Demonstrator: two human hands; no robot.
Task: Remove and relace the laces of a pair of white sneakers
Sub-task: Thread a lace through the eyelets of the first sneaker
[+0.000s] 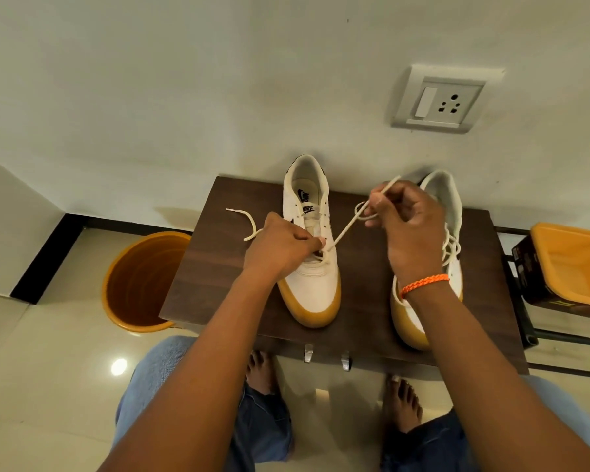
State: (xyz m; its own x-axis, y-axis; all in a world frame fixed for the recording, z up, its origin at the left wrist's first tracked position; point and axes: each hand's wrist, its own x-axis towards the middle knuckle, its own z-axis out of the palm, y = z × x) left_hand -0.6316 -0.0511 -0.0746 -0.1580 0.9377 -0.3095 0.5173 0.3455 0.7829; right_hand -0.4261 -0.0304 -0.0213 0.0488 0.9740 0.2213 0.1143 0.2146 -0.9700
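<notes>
On table: white gum-soled sneaker (312, 277); both hands (280, 245) (406, 226) pinch cream lace (346, 229).

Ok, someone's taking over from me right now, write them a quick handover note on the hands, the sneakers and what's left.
Left hand pinches the lace at the lower eyelets of the left sneaker.
Right hand holds the lace's other end pulled up taut.
Right sneaker stands on the table, still laced.
Done: left sneaker's upper eyelets are empty.
Left: finish this sneaker, then do the right one.
</notes>
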